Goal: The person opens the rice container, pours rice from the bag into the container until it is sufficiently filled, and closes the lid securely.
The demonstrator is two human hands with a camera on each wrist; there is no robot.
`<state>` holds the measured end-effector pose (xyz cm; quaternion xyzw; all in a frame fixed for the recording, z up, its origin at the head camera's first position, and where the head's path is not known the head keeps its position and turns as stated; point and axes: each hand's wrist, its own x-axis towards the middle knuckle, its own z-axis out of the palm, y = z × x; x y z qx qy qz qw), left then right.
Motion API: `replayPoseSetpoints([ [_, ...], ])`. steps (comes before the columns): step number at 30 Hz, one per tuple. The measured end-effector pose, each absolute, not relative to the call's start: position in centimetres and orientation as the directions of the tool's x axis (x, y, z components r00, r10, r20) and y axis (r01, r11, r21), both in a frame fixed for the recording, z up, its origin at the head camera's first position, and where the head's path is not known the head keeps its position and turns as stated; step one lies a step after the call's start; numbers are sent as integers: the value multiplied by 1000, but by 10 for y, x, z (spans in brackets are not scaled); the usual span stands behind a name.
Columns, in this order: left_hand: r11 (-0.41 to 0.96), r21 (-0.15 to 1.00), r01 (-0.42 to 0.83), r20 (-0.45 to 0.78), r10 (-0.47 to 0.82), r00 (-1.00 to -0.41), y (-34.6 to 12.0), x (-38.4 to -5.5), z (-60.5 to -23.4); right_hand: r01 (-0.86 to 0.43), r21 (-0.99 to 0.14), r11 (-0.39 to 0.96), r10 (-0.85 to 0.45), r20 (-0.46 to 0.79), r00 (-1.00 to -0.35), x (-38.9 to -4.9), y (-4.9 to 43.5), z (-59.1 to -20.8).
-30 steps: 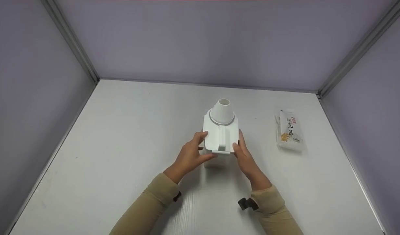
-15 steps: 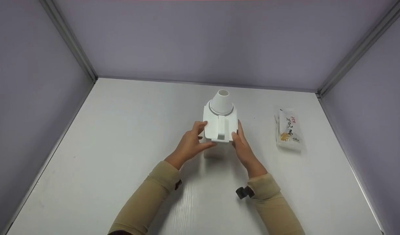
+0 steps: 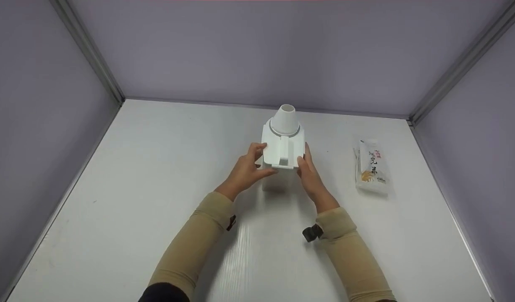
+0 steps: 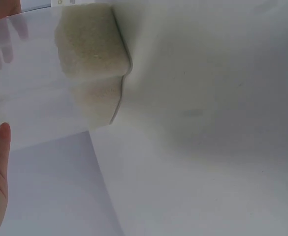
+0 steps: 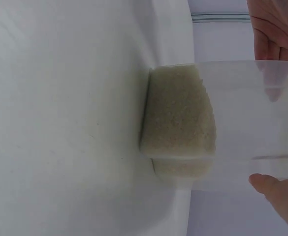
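A clear plastic rice container [image 5: 237,123] stands upright in the middle of the table, toward the back. Its white lid [image 3: 273,151] carries a ridge and a cone-shaped white spout [image 3: 285,122]. Pale rice [image 4: 92,44] fills the bottom part, seen through the wall in both wrist views. My left hand [image 3: 244,171] grips the container's left side near the lid, thumb along the front. On the opposite side my right hand [image 3: 312,181] holds it, thumb at the lid's front corner and fingers along the wall.
A clear packet [image 3: 372,167] with printed characters and a yellow grain picture lies on the white table [image 3: 156,167] to the right. Grey-purple panels [image 3: 257,54] enclose the table at the back and both sides.
The container has slid away from me toward the back panel, with both hands still holding it. The packet has stayed put.
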<state>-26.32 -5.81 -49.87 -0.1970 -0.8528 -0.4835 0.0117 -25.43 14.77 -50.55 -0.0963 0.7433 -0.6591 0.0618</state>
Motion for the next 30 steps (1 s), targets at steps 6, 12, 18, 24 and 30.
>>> replayPoseSetpoints([
  [6,394,846,360,235,331,-914,-59,-276,-499,-40,-991,129,-195,14,-981,-267,146,-506],
  [12,364,858,364,242,338,-909,-60,-286,-501,-13,-987,159,-171,-14,-985,-276,146,-507],
  [18,365,859,359,240,331,-913,-61,-294,-503,2,-984,176,-157,-30,-987,-285,143,-507],
  [24,374,868,327,217,305,-927,-63,-300,-502,-16,-984,176,-179,-16,-984,-295,141,-508],
  [30,496,817,294,170,280,-945,-60,-308,-491,-32,-979,203,-178,-5,-984,-306,144,-498],
])
